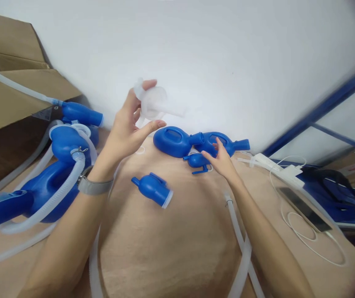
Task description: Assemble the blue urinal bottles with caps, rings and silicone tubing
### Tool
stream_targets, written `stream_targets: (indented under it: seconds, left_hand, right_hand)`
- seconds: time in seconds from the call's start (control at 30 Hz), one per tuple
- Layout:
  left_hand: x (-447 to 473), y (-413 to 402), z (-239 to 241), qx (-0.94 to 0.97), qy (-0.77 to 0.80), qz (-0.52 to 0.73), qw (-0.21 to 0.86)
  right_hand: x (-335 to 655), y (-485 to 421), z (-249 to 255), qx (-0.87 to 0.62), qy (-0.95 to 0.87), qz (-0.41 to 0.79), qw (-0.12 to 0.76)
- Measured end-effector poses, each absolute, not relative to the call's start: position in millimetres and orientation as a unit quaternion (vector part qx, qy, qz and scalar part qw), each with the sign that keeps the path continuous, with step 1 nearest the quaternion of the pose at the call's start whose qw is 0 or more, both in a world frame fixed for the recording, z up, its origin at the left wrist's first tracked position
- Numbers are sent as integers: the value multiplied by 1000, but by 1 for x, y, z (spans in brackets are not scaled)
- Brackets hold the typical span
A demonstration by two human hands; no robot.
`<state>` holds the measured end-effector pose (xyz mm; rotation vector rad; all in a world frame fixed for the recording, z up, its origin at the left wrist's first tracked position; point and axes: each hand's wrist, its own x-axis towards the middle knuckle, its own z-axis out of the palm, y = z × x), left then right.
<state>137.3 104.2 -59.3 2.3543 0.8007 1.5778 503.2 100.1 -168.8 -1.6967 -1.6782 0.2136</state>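
My left hand [130, 124] is raised in front of the wall, its fingers curled around a translucent plastic cup-shaped piece [154, 103] with a thin stem, blurred by motion. My right hand [221, 159] reaches forward with thumb and fingers apart. Right beside its thumb lies a small blue spouted fitting [197, 160]; whether they touch I cannot tell. Behind are two blue handled bottles, one [171, 145] on the left and one [239, 145] partly hidden by my right hand. Another blue fitting [152, 188] with a white rim lies on the tan surface between my arms.
On the left, blue bottles [51, 194] and a corrugated hose [62, 194] crowd against a cardboard box [13, 91]. Clear tubes [235, 219] run along both sides of the surface [165, 248]. At right lie a phone [304, 209], cables and a power strip [269, 162].
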Motion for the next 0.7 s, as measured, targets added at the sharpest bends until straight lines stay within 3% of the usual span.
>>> stream_targets:
  seconds: [0.23,0.37,0.63,0.7]
  left_hand:
    - [144,97,-60,814,283,502,75]
    - [145,95,-57,824,290,482,62]
    - [150,106,-67,832,239,487,118]
    - [150,107,-68,834,242,472,153]
  right_hand:
    - [470,163,-143,-655,-687,68,307]
    - [452,168,-123,-637,-700,30,323]
    - [441,82,-10,-496,-659,-277,493]
    - [442,38,10,-468,-660,-334,484]
